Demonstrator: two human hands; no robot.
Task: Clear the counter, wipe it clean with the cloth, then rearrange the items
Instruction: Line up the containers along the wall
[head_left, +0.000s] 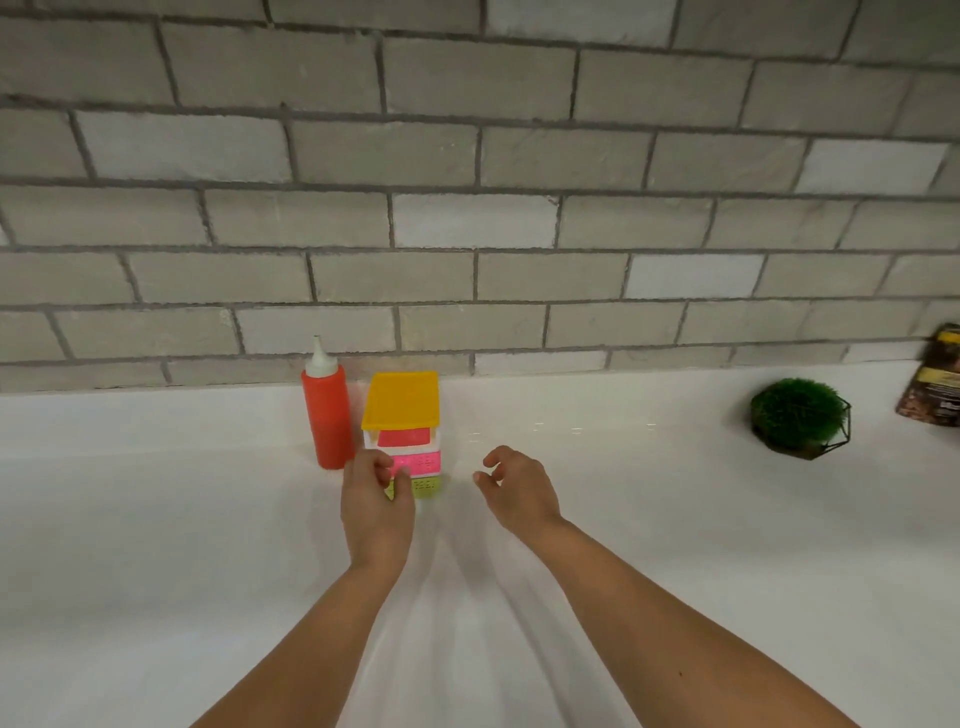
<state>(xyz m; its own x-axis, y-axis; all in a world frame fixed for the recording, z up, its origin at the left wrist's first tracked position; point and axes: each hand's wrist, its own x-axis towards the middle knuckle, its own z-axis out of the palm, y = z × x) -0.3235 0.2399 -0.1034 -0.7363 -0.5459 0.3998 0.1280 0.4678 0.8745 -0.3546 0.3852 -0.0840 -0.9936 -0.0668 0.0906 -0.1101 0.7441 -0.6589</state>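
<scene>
The white tabletop (156, 519) looked wiped, so rearranging seemed underway. The left hand (376, 499) curled onto the yellow-lidded, pink-and-green tiered plastic container (402, 410), with the red squeeze bottle (326, 410) at its nine o'clock. The right hand (519, 488) hovered at its four o'clock, loosely curled and empty.

My left hand (375, 499) covers part of the container (402, 410). Its labels blur; far right of it, a packet (935, 379) is cropped.
</scene>
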